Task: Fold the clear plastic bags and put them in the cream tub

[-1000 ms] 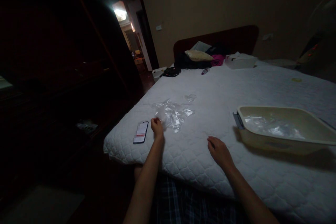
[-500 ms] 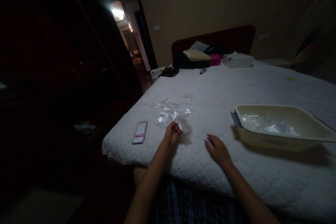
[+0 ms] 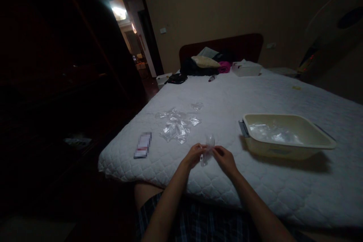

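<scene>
Between my hands, just above the front of the bed, is a clear plastic bag (image 3: 210,140), crumpled and see-through. My left hand (image 3: 195,155) pinches its left side, and the fingers of my right hand (image 3: 226,160) are closed on its right side. Beyond my left hand lies a loose pile of clear plastic bags (image 3: 176,126) on the white quilted bed cover (image 3: 224,102). To the right of my hands stands a cream plastic bin (image 3: 283,154) with grey handles, and more clear plastic (image 3: 275,133) lies inside it.
A blurred-out flat object (image 3: 143,145) lies near the bed's left edge. Toward the headboard (image 3: 244,43) are a pile of bedding (image 3: 205,61), a pink roll (image 3: 224,67), a white box (image 3: 246,69) and a black bag (image 3: 177,78). A fan (image 3: 334,26) stands at right.
My left hand has brought a plastic bag from the pile toward the right. My right hand has come in from the right and closed on it. The view has shifted slightly.
</scene>
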Action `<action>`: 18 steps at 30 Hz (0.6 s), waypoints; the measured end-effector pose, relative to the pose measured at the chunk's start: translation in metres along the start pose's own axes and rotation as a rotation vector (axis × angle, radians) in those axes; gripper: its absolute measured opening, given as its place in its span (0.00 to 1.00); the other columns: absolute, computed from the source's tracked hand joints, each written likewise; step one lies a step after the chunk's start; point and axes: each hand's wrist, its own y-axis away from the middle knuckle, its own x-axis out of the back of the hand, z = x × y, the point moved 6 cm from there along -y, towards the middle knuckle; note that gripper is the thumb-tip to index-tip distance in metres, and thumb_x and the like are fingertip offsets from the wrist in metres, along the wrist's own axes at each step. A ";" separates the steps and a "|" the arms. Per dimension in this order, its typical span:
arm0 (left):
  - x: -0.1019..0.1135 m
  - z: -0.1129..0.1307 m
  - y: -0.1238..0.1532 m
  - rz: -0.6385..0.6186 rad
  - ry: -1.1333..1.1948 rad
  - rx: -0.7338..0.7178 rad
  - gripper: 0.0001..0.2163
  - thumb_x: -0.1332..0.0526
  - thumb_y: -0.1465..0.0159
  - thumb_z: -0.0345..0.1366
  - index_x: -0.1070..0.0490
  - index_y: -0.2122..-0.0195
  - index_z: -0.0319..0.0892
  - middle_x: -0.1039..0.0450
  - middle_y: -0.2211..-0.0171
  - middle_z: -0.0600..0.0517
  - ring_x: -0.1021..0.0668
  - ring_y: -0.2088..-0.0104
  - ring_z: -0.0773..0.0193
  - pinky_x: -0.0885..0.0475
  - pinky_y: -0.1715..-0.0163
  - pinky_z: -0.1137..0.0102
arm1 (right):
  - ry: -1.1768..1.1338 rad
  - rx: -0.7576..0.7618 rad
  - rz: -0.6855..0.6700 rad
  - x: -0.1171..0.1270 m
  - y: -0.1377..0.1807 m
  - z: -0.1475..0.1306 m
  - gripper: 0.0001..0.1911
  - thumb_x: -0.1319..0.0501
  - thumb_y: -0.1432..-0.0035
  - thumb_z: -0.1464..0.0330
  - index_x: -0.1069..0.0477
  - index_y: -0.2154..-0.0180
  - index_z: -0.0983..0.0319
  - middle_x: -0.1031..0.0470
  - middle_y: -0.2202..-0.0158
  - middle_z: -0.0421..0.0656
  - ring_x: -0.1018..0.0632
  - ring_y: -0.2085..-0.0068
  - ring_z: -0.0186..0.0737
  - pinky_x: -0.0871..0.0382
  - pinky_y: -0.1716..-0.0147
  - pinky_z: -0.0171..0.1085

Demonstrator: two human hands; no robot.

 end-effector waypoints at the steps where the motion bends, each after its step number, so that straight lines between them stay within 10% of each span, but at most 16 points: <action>1: 0.000 0.001 0.000 0.000 0.005 -0.003 0.16 0.29 0.60 0.36 0.36 0.79 0.37 0.27 0.66 0.47 0.25 0.67 0.63 0.35 0.65 0.70 | -0.062 -0.026 -0.002 -0.002 -0.002 0.002 0.17 0.43 0.49 0.55 0.29 0.67 0.62 0.25 0.68 0.44 0.25 0.66 0.42 0.31 0.64 0.40; 18: 0.010 -0.004 0.001 0.076 0.220 0.047 0.15 0.36 0.49 0.44 0.31 0.69 0.37 0.30 0.74 0.50 0.25 0.68 0.61 0.32 0.64 0.65 | -1.049 -0.357 -0.037 0.012 -0.002 0.036 0.16 0.31 0.64 0.68 0.32 0.70 0.56 0.26 0.73 0.35 0.26 0.72 0.34 0.32 0.71 0.34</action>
